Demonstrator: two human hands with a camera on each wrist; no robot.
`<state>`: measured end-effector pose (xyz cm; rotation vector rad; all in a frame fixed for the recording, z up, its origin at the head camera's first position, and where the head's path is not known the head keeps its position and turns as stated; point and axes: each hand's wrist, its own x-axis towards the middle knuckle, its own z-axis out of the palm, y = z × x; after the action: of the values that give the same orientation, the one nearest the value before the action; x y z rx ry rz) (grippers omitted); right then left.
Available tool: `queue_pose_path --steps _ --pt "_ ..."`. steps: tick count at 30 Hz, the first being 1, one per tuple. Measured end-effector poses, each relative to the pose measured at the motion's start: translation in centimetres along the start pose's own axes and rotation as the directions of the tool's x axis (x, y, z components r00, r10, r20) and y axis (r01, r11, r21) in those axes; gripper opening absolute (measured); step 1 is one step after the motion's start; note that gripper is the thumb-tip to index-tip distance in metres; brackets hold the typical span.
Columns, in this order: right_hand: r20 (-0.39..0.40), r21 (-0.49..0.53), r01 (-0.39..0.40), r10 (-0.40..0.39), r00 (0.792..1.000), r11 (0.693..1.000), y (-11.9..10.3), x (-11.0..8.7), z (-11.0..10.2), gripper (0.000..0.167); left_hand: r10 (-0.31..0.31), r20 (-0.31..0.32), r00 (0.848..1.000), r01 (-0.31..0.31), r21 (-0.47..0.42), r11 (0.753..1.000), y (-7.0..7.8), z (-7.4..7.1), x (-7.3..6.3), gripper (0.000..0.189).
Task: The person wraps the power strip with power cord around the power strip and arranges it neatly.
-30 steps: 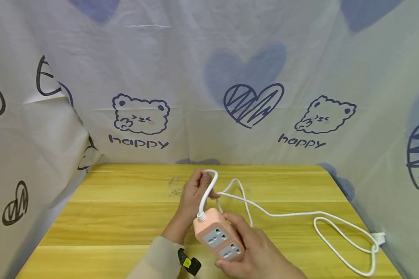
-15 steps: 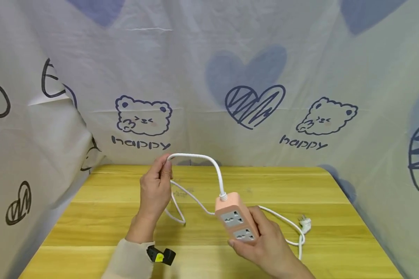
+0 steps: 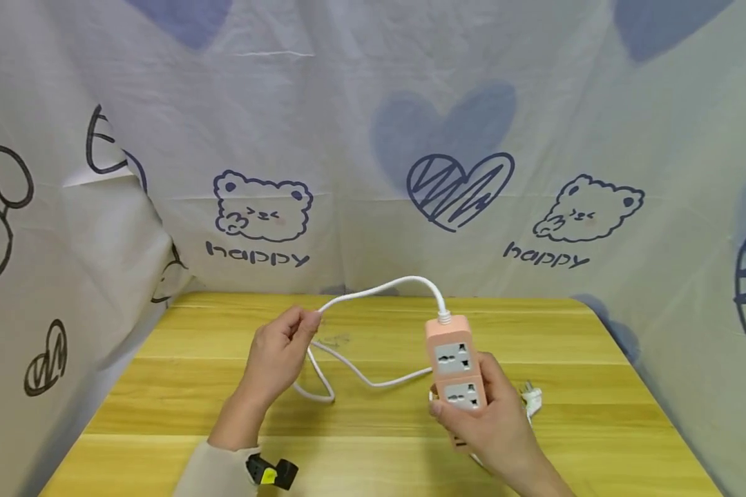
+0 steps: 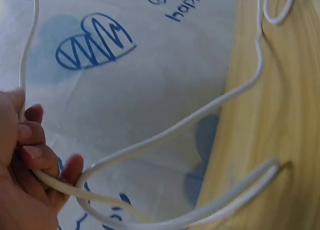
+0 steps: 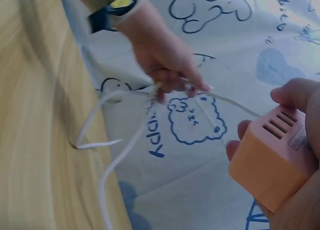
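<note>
My right hand (image 3: pixel 497 421) grips a peach power strip (image 3: pixel 454 373) by its lower part, its grey socket faces turned toward the head camera. In the right wrist view, the end of the power strip (image 5: pixel 280 150) shows several dark slots. A white cord (image 3: pixel 379 286) arches from its top over to my left hand (image 3: pixel 276 359), which pinches it between thumb and fingers. Below the left hand (image 4: pixel 30 165), the cord (image 4: pixel 165 132) hangs in loops down to the table. Its white plug (image 3: pixel 532 399) lies on the table beyond the right hand, prongs pointing away.
The yellow wood-grain table (image 3: pixel 180 386) spans the area under both hands. A pale curtain (image 3: pixel 360 138) printed with hearts and bears encloses its back and sides. A black band with a yellow patch (image 3: pixel 270 473) sits on the left wrist.
My left hand has moved left with the cord, while the right hand has carried the power strip right and turned it more upright. The plug has been drawn leftward across the table.
</note>
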<state>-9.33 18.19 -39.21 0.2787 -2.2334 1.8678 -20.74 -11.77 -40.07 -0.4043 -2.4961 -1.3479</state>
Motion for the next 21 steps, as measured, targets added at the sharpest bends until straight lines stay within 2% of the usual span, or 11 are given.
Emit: queue_pose_path --steps 3,6,8,10,12,14,16,18,19,21 --pt "-0.103 0.016 0.024 -0.023 0.994 1.000 -0.4 0.3 -0.7 0.051 0.045 0.045 0.998 -0.050 0.133 0.990 -0.6 -0.3 -0.2 0.032" --pt "-0.211 0.096 0.054 -0.033 0.977 0.994 -0.8 0.9 -1.5 0.051 0.110 0.072 0.991 -0.126 0.271 0.954 -1.3 -0.6 -0.3 0.027" --pt "-0.276 0.164 0.086 -0.039 0.961 0.983 -1.2 1.2 -2.2 0.054 0.109 0.074 0.991 -0.126 0.304 0.944 -1.7 -0.9 -0.2 0.028" --pt "-0.326 0.245 0.138 -0.052 0.944 0.960 -1.4 1.6 -2.8 0.057 0.057 0.069 0.996 -0.075 0.296 0.952 -2.0 -1.3 -0.2 0.031" --pt "-0.362 0.283 0.184 -0.073 0.929 0.941 -1.6 1.9 -3.3 0.057 -0.024 0.093 0.995 -0.001 0.252 0.968 -2.3 -1.7 -0.2 0.040" --pt "-0.389 0.286 0.202 -0.079 0.918 0.937 -1.7 2.2 -3.6 0.055 -0.111 0.157 0.981 0.077 0.206 0.975 -2.4 -2.1 -0.3 0.048" --pt "-0.400 0.282 0.178 -0.053 0.915 0.943 -1.6 2.3 -3.7 0.055 -0.181 0.235 0.955 0.138 0.190 0.972 -2.4 -2.2 -0.4 0.052" --pt "-0.375 0.214 0.102 -0.015 0.927 0.971 -1.5 2.1 -3.5 0.053 -0.215 0.294 0.931 0.153 0.220 0.963 -2.4 -2.0 -0.5 0.045" --pt "-0.345 0.159 0.058 0.000 0.939 0.986 -1.4 2.0 -3.2 0.052 -0.216 0.315 0.924 0.141 0.244 0.959 -2.3 -1.8 -0.6 0.039" --pt "-0.260 0.032 -0.002 0.010 0.966 0.999 -1.0 1.6 -2.6 0.052 -0.185 0.341 0.922 0.085 0.288 0.954 -2.1 -1.2 -0.8 0.025"
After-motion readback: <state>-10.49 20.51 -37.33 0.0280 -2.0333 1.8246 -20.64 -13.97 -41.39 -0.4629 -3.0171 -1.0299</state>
